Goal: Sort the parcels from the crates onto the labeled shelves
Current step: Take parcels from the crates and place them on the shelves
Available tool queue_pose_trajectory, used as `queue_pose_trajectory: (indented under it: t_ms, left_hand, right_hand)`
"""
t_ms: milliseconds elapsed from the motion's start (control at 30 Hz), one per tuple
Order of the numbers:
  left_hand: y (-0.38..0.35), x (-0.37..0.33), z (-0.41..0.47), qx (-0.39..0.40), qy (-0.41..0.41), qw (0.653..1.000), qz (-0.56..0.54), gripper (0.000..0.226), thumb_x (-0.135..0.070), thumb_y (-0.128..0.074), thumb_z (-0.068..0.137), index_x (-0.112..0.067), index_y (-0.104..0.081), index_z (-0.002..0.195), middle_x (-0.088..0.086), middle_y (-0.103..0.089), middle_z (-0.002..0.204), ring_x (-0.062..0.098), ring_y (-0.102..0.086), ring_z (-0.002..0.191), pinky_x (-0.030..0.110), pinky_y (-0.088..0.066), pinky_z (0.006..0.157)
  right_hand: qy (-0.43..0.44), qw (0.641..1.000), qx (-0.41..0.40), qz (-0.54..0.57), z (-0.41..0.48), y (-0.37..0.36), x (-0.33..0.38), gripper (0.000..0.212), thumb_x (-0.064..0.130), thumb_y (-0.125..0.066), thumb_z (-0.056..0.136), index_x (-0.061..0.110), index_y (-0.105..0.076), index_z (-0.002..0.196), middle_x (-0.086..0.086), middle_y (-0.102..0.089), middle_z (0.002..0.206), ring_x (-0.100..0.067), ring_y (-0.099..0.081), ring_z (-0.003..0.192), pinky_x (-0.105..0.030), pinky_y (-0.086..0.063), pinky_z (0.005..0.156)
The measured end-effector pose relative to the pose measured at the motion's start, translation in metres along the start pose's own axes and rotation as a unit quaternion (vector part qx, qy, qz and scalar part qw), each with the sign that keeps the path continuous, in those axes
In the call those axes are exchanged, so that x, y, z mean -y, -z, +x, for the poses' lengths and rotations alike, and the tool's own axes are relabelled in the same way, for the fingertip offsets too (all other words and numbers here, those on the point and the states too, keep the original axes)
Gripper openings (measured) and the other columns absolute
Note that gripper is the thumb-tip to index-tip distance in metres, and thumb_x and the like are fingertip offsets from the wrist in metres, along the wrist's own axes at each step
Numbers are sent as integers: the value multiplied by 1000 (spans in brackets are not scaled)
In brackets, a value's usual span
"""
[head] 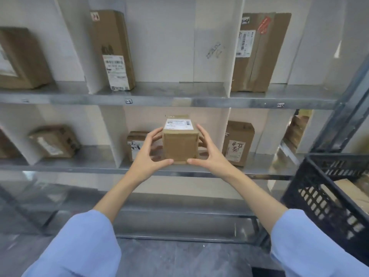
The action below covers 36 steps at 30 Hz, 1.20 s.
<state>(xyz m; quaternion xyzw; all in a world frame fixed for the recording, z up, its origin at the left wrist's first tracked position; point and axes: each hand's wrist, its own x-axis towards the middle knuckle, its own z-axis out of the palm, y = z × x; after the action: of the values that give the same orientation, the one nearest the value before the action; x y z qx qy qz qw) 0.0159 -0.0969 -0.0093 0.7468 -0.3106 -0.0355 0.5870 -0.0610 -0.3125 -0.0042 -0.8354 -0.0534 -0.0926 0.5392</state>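
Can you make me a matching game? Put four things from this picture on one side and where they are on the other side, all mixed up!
Things:
1. small box
2. tall box
3. red-sticker box
4. crate

Places:
A. upper shelf, right bay
B. lower right corner of the view
C. between the left hand and right hand
D. upper shelf, middle bay

Pairs: 1-C, 2-D, 3-A, 4-B

Apparently a parcel sorting room: metal shelving (179, 100) with tagged bays (128, 101), white dividers (229, 56), cardboard parcels (113, 47) bearing shipping labels (116, 70), a black plastic crate (319, 196).
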Motion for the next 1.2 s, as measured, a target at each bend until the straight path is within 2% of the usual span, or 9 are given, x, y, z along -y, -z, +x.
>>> queue_pose_trajectory:
  t_ms: [100, 300, 400, 567, 667, 767, 833, 1067, 1200]
  left_hand:
    - [30, 8, -21, -1, 1, 1000, 6, 108, -23, -87, 64, -44, -25, 149, -15, -39, 147, 13, -51, 128, 43, -45, 106]
    - [77, 11, -66, -14, -7, 1000, -20, 108, -27, -86, 62, -26, -28, 152, -2, -35, 153, 7, -48, 132, 32, -46, 105]
    - [95, 8, -90, -29, -16, 999, -37, 102, -23, -86, 63, -24, -32, 149, -8, -36, 150, 5, -51, 128, 21, -47, 97]
    - [124, 5, -126, -24, -16, 999, -27, 98, -34, -85, 62, -33, -31, 143, -30, -42, 143, 2, -45, 133, 22, -45, 103]
    - [140, 7, -144, -38, -9, 999, -28, 92, -35, -85, 62, -35, -32, 138, -33, -41, 140, 3, -44, 134, 27, -43, 108]
    - [158, 8, -158, -55, -6, 998, -19, 87, -36, -83, 62, -36, -33, 133, -35, -41, 137, 2, -45, 133, 29, -44, 107]
    - [169, 5, -167, -60, -10, 998, -6, 87, -34, -82, 63, -38, -32, 135, -36, -40, 139, 1, -43, 134, 28, -43, 107]
    - [203, 1, -188, -75, -17, 995, 64, 93, -44, -77, 64, -52, -24, 140, -34, -28, 144, -9, -33, 135, 25, -40, 105]
    - [217, 3, -195, -97, -15, 989, 111, 95, -32, -82, 69, -54, -21, 139, -21, -27, 152, -1, -34, 136, 28, -40, 105]
  right_hand:
    - [16, 999, 16, -26, 0, -31, 16, 115, 16, -81, 80, 32, 3, 157, 22, -20, 153, 11, -38, 127, -25, -31, 107]
    - [32, 998, 49, -39, -5, -89, 42, 114, 11, -81, 79, 27, 0, 158, 16, -17, 149, -6, -33, 138, -31, -28, 117]
    - [39, 998, 47, -11, -10, -114, 54, 111, 9, -84, 76, 29, -10, 157, 14, -21, 150, -8, -35, 141, -32, -29, 117]
    - [34, 998, 48, 29, -17, -153, 72, 115, 32, -92, 63, 31, -18, 150, 10, -24, 157, -3, -31, 143, -27, -30, 117]
    - [23, 997, 53, 46, -20, -174, 84, 103, 30, -90, 68, 29, -22, 146, 23, -30, 149, -1, -33, 142, -20, -32, 113]
    - [25, 998, 45, 41, -20, -192, 93, 85, 22, -81, 80, 28, -23, 143, 29, -30, 142, -6, -37, 140, -28, -33, 116]
    - [33, 998, 40, 27, -20, -204, 101, 89, 23, -79, 82, 29, -19, 149, 24, -31, 147, -9, -36, 141, -31, -34, 116]
    - [67, 997, 41, -25, -9, -243, 125, 98, 51, -74, 73, 37, -18, 152, 15, -23, 151, -13, -30, 144, -50, -35, 114]
    - [53, 997, 62, 10, -4, -254, 129, 88, 17, -73, 88, 33, -14, 151, 12, -27, 151, 0, -35, 132, -11, -43, 95]
